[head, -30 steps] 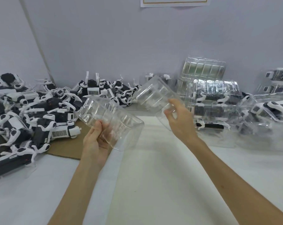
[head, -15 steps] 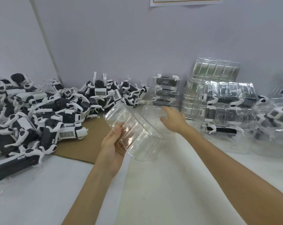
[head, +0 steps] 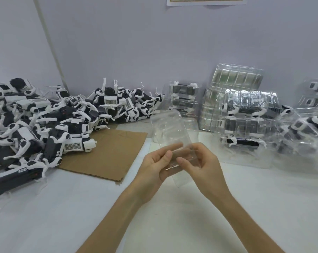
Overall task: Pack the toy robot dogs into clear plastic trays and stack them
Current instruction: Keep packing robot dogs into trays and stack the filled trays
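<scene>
Over the middle of the white tabletop (head: 63, 207), the left hand (head: 154, 165) and the right hand (head: 203, 167) pinch the near end of an empty clear plastic tray (head: 170, 128), probably to ready it for the black-and-white toy robot dogs (head: 45, 125) heaped at the left edge.

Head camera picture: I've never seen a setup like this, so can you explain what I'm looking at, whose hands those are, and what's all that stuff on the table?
There is no machine here. A person wears a camera on the head, so this one picture looks forward and down at their own bare arms. The left hand and the right hand both grip one empty clear tray above a white table. On the left lies a heap of loose black-and-white toy robot dogs, partly on a sheet of brown cardboard. On the right are stacked trays with dogs already packed inside.
</scene>
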A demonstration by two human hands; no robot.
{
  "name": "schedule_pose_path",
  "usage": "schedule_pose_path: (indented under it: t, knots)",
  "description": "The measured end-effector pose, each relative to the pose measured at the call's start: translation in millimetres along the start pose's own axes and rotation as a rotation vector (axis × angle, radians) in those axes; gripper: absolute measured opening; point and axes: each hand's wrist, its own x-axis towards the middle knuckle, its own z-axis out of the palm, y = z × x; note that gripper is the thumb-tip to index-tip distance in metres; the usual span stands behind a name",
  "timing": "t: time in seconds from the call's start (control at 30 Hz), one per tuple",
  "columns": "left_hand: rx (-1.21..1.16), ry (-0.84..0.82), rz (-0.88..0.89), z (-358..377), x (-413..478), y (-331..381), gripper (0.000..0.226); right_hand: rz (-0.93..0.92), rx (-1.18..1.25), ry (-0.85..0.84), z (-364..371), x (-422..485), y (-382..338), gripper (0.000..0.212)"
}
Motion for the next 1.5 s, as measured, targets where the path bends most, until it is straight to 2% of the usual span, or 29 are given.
schedule_pose_path:
  t: [0.23, 0.43, 0.67, 0.8, 0.93, 1.0, 1.1, 1.2, 1.27, 1.37, 1.5]
  knots:
    - [0.055, -0.032, -0.030, 5.9, -3.3, -0.9, 0.034, 0.028, 0.033, 0.030, -1.1, -7.5, 5.1, 0.024]
    - [0.108, 0.110, -0.008, 7.6, -3.0, -3.6, 0.027, 0.055, 0.059, 0.008, 3.7, -8.9, 5.6, 0.025]
    - [0.101, 0.176, 0.025, 12.2, -3.8, -5.7, 0.019, 0.047, 0.075, 0.002, 3.6, -6.8, 5.2, 0.026]
    - [0.114, 0.220, 0.006, 14.0, -3.7, -5.9, 0.018, 0.047, 0.065, -0.001, 2.8, -6.3, 4.3, 0.025]
    - [0.113, 0.335, -0.019, 14.7, -3.1, -2.8, 0.019, 0.047, 0.031, -0.004, -4.8, -2.4, 3.1, 0.021]
    - [0.112, 0.324, -0.018, 14.1, -2.3, -1.2, 0.020, 0.038, 0.049, -0.011, -9.9, 1.0, 0.7, 0.021]
    - [0.068, 0.318, 0.006, 5.8, 0.1, 8.8, 0.012, 0.010, 0.149, 0.140, -32.0, 9.5, -4.3, 0.020]
    - [-0.037, 0.425, 0.088, -15.6, 2.1, 24.7, 0.021, -0.019, 0.287, 0.324, -70.5, 14.2, -9.2, 0.016]
    - [-0.121, 0.514, 0.118, -26.6, 3.3, 30.9, 0.027, -0.056, 0.321, 0.339, -86.6, 13.0, -12.1, 0.017]
    - [-0.182, 0.616, 0.108, -31.8, 2.8, 31.1, 0.025, -0.122, 0.235, 0.275, -82.4, 12.5, -16.9, 0.025]
    - [-0.159, 0.712, 0.069, -29.2, 3.7, 30.9, 0.038, -0.286, -0.082, 0.177, -64.5, 33.1, -32.1, 0.021]
